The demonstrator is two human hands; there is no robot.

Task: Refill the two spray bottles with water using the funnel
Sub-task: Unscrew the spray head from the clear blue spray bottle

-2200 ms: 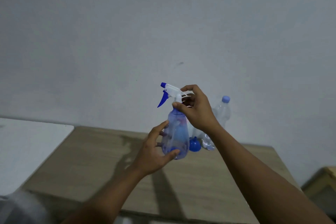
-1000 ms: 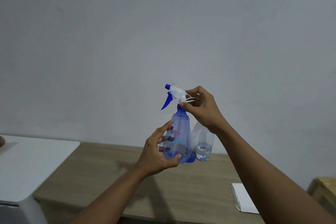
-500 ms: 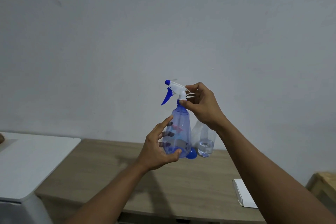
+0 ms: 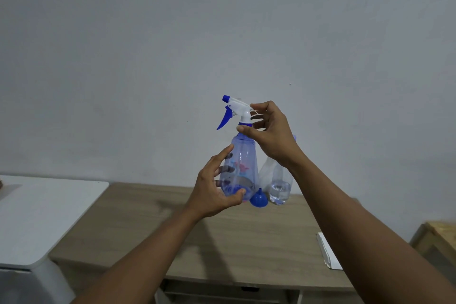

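While clasped by left fingers (image 4: 222, 155), collar (image 4: 244, 124) pinched by right fingers (image 4: 247, 131), spray bottle (image 4: 243, 158) upright, nozzle (image 4: 226, 99) leftward.

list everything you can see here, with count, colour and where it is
spray bottle: 1, translucent blue with white head and blue trigger, held upright above the table
funnel: 1, blue, on the table, spout up
water bottle: 1, clear, water in its base, right of the funnel, top hidden
pale container: 1, whitish, behind the funnel, mostly hidden
table: 1, light wood, under the arms
side surface: 1, white, left of the table
flat sheet: 1, white, table's right edge
furniture: 1, light wood, far right
left hand: 1, holds the spray bottle's lower body
right hand: 1, pinches its neck collar
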